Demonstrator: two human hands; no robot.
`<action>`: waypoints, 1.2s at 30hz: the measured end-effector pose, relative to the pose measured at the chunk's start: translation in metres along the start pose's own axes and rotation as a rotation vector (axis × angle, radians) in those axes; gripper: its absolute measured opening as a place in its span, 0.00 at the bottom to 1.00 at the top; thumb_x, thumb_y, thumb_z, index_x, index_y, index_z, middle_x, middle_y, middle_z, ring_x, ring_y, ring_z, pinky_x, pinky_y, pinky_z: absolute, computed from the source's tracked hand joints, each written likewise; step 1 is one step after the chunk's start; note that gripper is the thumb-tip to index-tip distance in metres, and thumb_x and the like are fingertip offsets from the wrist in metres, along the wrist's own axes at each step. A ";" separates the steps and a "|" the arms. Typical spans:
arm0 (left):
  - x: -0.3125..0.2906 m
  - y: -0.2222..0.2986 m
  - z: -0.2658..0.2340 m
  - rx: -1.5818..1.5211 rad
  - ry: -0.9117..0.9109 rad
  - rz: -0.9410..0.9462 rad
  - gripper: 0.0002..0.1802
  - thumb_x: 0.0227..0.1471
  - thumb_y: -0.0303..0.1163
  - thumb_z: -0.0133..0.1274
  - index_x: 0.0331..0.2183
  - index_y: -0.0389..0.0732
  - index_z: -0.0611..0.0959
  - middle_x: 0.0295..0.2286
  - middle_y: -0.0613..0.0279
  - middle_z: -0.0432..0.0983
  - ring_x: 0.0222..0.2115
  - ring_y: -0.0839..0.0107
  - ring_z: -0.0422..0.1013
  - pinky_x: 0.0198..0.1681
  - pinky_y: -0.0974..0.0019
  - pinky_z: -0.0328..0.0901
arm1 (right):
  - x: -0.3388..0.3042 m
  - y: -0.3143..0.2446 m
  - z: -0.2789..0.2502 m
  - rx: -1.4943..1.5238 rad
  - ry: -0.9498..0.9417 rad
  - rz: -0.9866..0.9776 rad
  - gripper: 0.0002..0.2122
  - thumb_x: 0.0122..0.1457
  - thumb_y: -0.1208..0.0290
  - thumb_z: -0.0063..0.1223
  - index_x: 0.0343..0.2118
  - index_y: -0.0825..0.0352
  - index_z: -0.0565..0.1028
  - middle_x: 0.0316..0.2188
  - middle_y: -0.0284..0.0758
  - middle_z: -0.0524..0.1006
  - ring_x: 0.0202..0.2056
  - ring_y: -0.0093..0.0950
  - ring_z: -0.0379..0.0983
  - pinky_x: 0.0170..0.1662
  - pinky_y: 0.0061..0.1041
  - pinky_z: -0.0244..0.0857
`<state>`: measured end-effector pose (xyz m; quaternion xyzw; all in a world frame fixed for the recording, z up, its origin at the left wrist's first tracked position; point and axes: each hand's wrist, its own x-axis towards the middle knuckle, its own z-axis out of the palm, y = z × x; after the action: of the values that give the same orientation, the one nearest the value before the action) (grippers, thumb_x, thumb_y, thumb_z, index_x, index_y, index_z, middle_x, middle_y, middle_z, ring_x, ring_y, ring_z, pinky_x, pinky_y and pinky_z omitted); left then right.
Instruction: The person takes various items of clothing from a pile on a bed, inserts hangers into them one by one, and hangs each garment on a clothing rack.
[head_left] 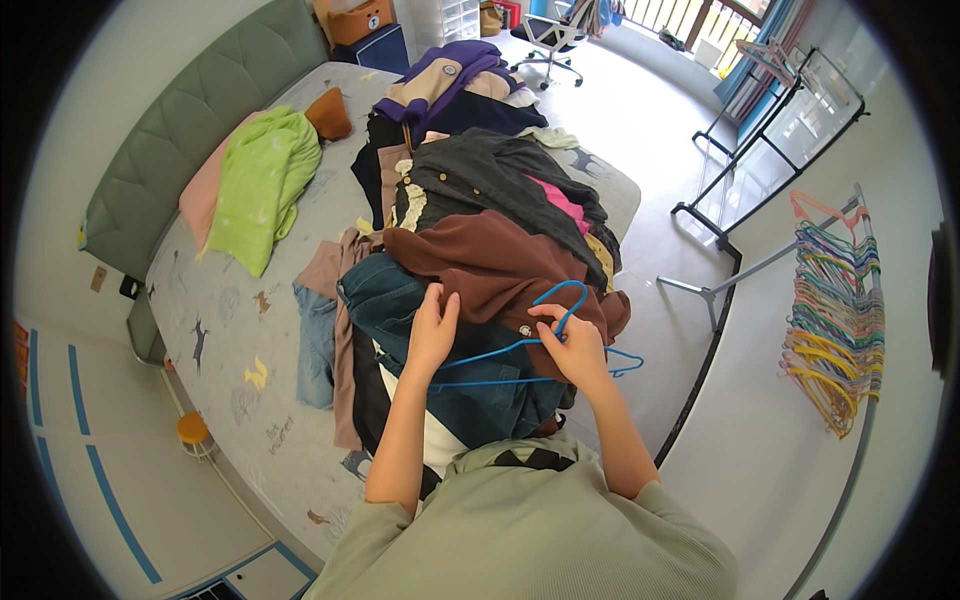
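A thin blue hanger [505, 349] with a curved hook sits above dark jeans [385, 296] and a brown top [480, 255] at the bed [228, 325]. The right hand [575, 347] grips it near the hook; the left hand [432, 325] is half curled, its hold unclear. The left wrist hides one hanger end. The drawers' [450, 22] contents are indistinct.

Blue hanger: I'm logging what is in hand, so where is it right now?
In the head view, the blue hanger is just right of centre, held in the right hand, its bars over the dark blue denim below the brown garment.
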<state>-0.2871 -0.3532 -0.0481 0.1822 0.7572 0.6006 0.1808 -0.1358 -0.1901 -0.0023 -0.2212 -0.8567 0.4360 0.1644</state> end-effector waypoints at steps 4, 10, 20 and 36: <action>-0.007 0.025 0.006 -0.034 0.071 0.309 0.10 0.58 0.33 0.39 0.37 0.36 0.66 0.29 0.58 0.68 0.30 0.71 0.64 0.36 0.72 0.59 | -0.005 0.002 -0.005 0.074 0.024 -0.053 0.09 0.51 0.71 0.53 0.37 0.57 0.76 0.10 0.32 0.65 0.13 0.27 0.65 0.20 0.26 0.55; -0.037 0.077 0.011 -0.472 -0.249 0.180 0.12 0.54 0.22 0.45 0.41 0.38 0.65 0.35 0.62 0.69 0.37 0.80 0.65 0.44 0.75 0.59 | -0.024 -0.021 -0.021 0.143 0.053 -0.083 0.10 0.49 0.73 0.55 0.37 0.59 0.77 0.09 0.27 0.59 0.12 0.21 0.59 0.19 0.22 0.50; -0.080 0.085 0.031 -0.537 -0.614 0.127 0.26 0.50 0.15 0.44 0.49 0.39 0.55 0.42 0.56 0.67 0.44 0.76 0.63 0.47 0.73 0.57 | -0.059 -0.029 -0.029 -0.043 0.149 -0.215 0.15 0.42 0.63 0.63 0.35 0.59 0.77 0.08 0.27 0.63 0.12 0.23 0.63 0.18 0.23 0.56; -0.057 0.031 -0.011 0.610 -0.005 0.549 0.21 0.36 0.23 0.55 0.39 0.43 0.77 0.39 0.62 0.72 0.42 0.59 0.66 0.48 0.63 0.61 | -0.113 -0.014 -0.058 0.050 0.394 -0.165 0.06 0.46 0.74 0.59 0.21 0.67 0.72 0.08 0.29 0.61 0.12 0.16 0.54 0.17 0.20 0.45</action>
<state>-0.2409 -0.3841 -0.0126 0.4240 0.8234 0.3741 -0.0467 -0.0159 -0.2171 0.0324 -0.2272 -0.8122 0.3903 0.3694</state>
